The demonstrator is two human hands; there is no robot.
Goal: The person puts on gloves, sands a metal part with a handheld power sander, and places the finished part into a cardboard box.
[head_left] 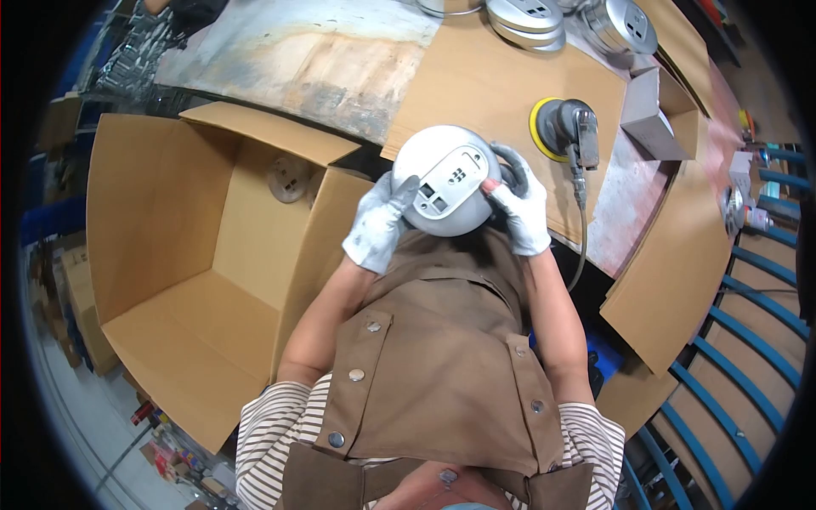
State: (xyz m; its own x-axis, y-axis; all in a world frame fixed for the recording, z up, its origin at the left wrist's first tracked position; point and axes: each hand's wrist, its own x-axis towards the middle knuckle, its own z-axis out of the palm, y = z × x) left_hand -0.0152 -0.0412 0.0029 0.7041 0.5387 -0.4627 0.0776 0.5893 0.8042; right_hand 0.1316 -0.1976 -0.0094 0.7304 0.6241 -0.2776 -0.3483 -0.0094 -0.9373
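Observation:
Between my two gloved hands is a round silver metal housing (410,161) with a raised oval panel of socket-like cut-outs on its face. My left hand (381,219) grips its left lower edge, thumb lying on the face. On the opposite side my right hand (520,204) holds the rim, its bare thumb tip poking through the glove and pressing near the panel's edge. The housing is tilted toward me, just off the table's front edge. To its right a grey disc sander (561,127) with a yellow-rimmed pad rests on the cardboard, apart from my hands.
A large open cardboard box (178,221) stands at left, with another round housing (288,179) inside. Stacked silver housings (527,24) and more housings (619,25) lie at the back. A small open box (654,115) sits at right. The sander's hose (583,229) hangs over the edge.

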